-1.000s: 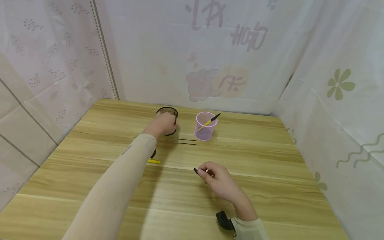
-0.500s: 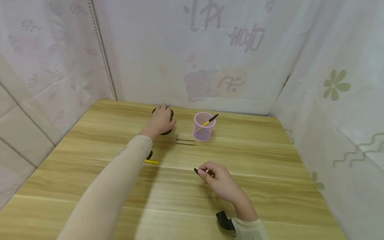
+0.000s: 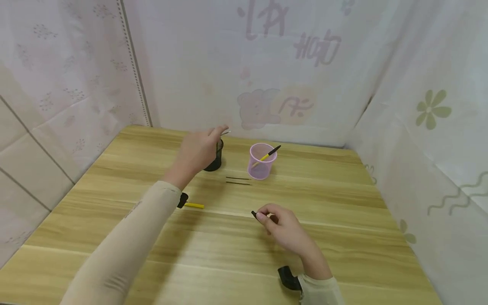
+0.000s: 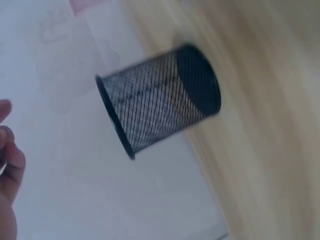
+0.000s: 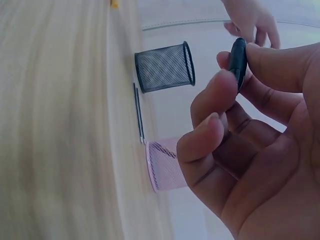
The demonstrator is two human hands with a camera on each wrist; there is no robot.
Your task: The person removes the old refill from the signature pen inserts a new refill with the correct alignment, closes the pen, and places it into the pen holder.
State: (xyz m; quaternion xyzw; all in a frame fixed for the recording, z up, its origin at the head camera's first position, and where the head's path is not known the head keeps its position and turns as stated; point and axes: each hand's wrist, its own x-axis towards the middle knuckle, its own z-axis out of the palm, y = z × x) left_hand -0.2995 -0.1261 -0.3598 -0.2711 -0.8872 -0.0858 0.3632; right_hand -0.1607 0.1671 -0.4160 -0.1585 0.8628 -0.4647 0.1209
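In the head view my left hand (image 3: 198, 152) is up beside the black mesh pen cup (image 3: 217, 159). It pinches a thin pen refill (image 3: 225, 133), of which only the pale tip shows past the fingers. The left wrist view catches only curled fingers (image 4: 12, 155) at its edge, apart from the cup. Lower right, my right hand (image 3: 280, 228) holds a short black pen part (image 5: 238, 62) between thumb and fingers, above the table. Two dark pen refills (image 3: 238, 180) lie side by side in front of the cups.
A pink mesh cup (image 3: 260, 171) stands to the right of the black one, with a yellow-and-black pen (image 3: 268, 153) leaning in it. A yellow pen barrel (image 3: 195, 206) lies by my left wrist. Patterned curtains (image 3: 183, 84) border the wooden table (image 3: 324, 190).
My left hand has come up out of the black cup with the thin refill and shifted slightly left and nearer. The right hand keeps its hold, almost still.
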